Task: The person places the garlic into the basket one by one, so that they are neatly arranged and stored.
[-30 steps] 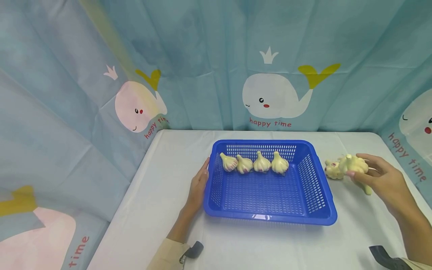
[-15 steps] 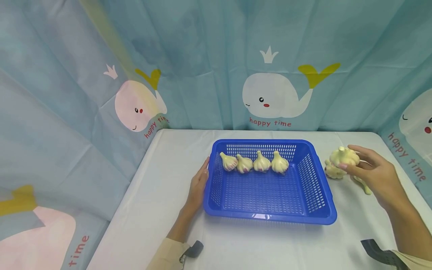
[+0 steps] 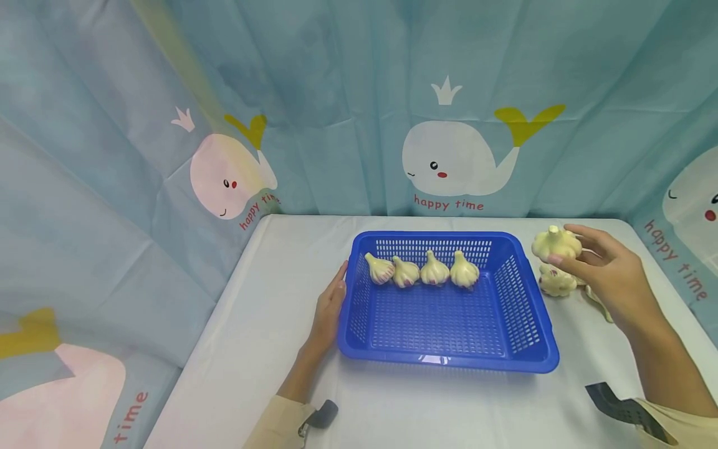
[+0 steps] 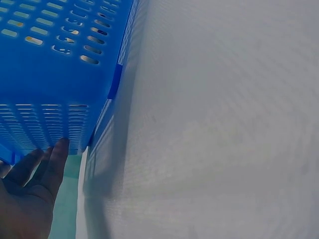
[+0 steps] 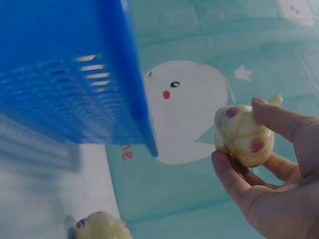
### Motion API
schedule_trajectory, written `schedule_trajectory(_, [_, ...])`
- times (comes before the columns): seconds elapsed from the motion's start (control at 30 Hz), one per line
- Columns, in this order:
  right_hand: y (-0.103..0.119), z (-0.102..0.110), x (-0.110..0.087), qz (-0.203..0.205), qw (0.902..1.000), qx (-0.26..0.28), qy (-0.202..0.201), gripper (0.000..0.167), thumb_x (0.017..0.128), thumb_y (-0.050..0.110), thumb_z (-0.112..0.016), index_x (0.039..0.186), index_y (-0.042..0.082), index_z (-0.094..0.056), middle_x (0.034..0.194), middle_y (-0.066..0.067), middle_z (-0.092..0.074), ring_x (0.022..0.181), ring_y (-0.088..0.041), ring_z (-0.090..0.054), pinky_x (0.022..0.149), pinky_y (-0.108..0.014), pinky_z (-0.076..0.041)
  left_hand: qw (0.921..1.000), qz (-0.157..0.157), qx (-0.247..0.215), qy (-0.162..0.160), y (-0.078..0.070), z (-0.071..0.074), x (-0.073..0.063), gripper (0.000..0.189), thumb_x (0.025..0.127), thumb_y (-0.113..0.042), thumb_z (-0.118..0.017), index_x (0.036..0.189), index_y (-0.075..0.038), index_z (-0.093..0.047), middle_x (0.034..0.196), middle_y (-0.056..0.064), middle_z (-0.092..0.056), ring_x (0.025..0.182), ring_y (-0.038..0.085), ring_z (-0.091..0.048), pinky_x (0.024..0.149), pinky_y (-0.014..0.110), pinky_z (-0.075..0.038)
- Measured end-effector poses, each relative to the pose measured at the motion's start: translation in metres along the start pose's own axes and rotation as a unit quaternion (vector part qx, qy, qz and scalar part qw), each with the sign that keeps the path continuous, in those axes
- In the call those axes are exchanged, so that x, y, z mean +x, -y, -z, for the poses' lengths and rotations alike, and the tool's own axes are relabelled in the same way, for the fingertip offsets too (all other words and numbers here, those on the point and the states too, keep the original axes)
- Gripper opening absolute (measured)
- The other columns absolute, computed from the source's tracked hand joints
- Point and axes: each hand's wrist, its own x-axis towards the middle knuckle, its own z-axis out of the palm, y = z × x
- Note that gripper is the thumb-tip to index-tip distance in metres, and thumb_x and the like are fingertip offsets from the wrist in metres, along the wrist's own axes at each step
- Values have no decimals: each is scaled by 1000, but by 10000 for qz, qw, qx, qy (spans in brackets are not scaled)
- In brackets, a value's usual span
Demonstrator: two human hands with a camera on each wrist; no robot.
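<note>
A white-covered table [image 3: 269,312] with rounded far corners carries a blue perforated plastic basket [image 3: 477,364] and, just beyond the basket's right side, a pale garlic bulb [image 3: 555,282] with purplish patches and a second bulb [image 3: 599,302], mostly hidden, showing its stem.

- The right grip [image 3: 611,267] partly hides the garlic bulbs [image 3: 556,280] on the counter [image 3: 269,299]; their number cannot be told.
- In the right-wrist view, the basket [image 5: 50,35] is cut off and its rim [image 5: 130,74] blurred.
- The right whale print [image 3: 692,196] and both sleeves [image 3: 280,424] run out of the head view.
</note>
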Motion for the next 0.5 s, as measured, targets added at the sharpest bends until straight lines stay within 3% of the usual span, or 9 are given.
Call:
schedule_trajectory(0.23, [14, -3, 3, 320, 9993, 167, -90, 68, 99, 31, -77, 161, 24, -48, 147, 0, -52, 136, -13, -60, 85, -1, -50, 10000, 33, 42, -12, -2, 0, 0, 56, 115, -50, -30, 167, -29, -34, 171, -13, -34, 161, 12, -27, 133, 43, -23])
schedule_trajectory(0.43, [26, -3, 5, 407, 9988, 255, -65, 69, 100, 29, -77, 162, 27, -46, 147, -1, -50, 143, -26, -56, 86, 0, -48, 10000, 32, 19, -21, -3, -1, -1, 56, 116, -47, -30, 168, -27, -34, 171, -11, -34, 161, 13, -26, 133, 43, -22])
schedule_trajectory(0.5, [30, -3, 6, 460, 9982, 393, -60, 69, 99, 26, -77, 161, 26, -46, 146, 1, -51, 139, -19, -58, 87, -1, -49, 10000, 46, 30, -9, -3, -1, -1, 56, 116, -47, -30, 168, -26, -33, 171, -12, -33, 161, 13, -26, 133, 44, -22])
